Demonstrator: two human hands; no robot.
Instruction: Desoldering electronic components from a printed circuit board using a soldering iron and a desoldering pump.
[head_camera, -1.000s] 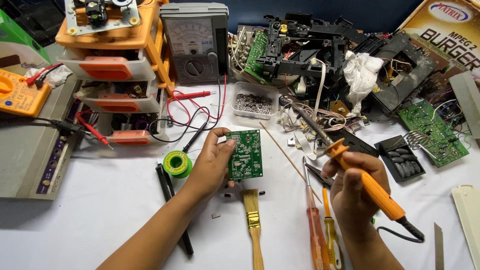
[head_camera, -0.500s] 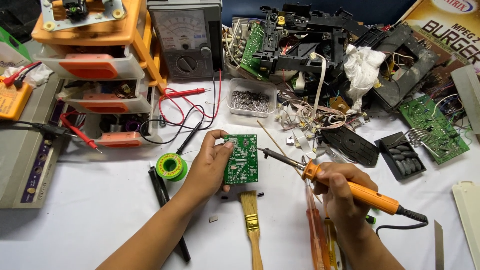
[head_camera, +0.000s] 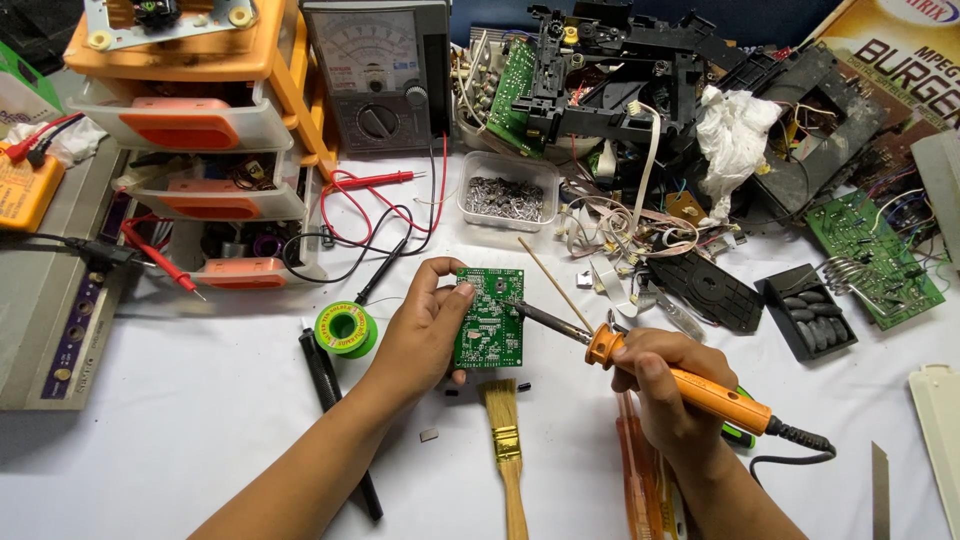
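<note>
Left hand (head_camera: 425, 335) clamped on green circuit board (head_camera: 489, 318), tilted upright above desk (head_camera: 200, 400) for access; right hand (head_camera: 665, 385) wrapped round orange soldering iron (head_camera: 690, 385), tip touching board's right edge.

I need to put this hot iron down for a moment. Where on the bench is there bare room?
Bare white cloth lies lower left, between the grey box, the solder spool and the left hand. A smaller patch sits lower right, between the black tray and the right hand. The back of the table, around the wire tangle and the boards, is crowded.
</note>
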